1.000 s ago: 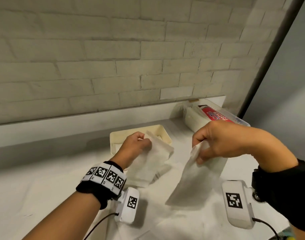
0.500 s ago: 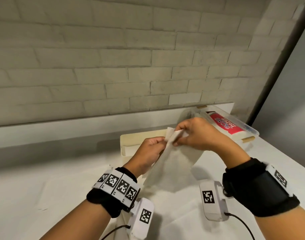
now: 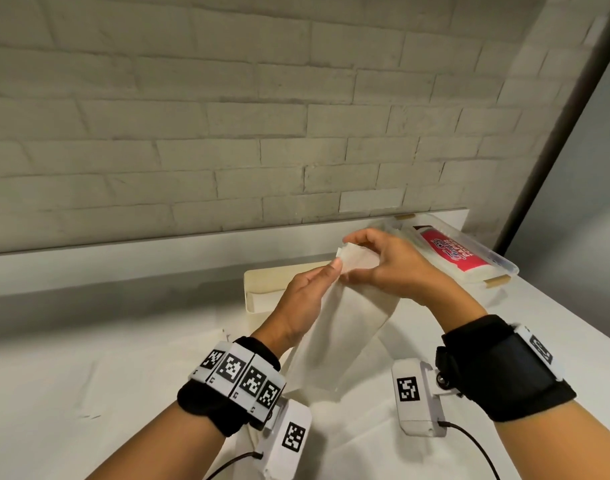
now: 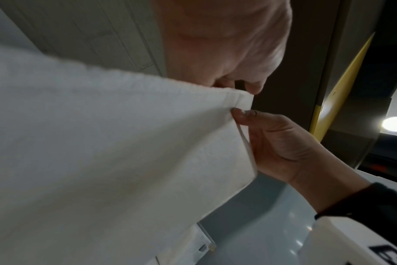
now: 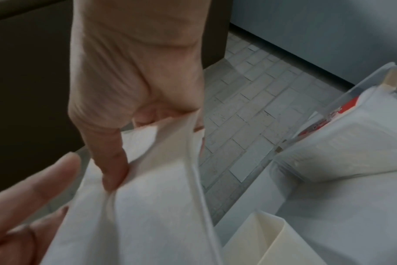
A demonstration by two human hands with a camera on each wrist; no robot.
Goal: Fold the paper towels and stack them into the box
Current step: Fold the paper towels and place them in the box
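From the head view, both hands are raised above the white surface [image 3: 71,382], meeting at the top edge of a paper towel [image 3: 334,334] that hangs down between the forearms. The left hand [image 3: 303,299] has its thumb and fingers closed on the towel's upper left edge. The right hand [image 3: 383,268] pinches the upper corner, with a small flap of towel showing between its thumb and curled fingers. The towel's lower end reaches down near the surface, between the two wrist cameras. Behind the hands stands the cream box [image 3: 262,285], open at the top, just beyond the left hand. Further right sits a clear plastic container [image 3: 497,268] with a red-labelled pack inside. More flat towels [image 3: 359,445] lie on the surface under the forearms.

In the left wrist view, the paper towel [image 4: 113,152] fills most of the picture as a taut sheet. The left hand [image 4: 227,44] grips its top edge from above, and the right hand [image 4: 281,143] pinches the layered corner just beside it.

In the right wrist view, the right hand [image 5: 134,86] clamps the folded paper towel [image 5: 147,206], its thumb pressed into the sheet. The fingers [image 5: 30,186] of the left hand lie against the towel at lower left. The box [image 5: 272,238] is below, the plastic container [image 5: 342,143] to its right.
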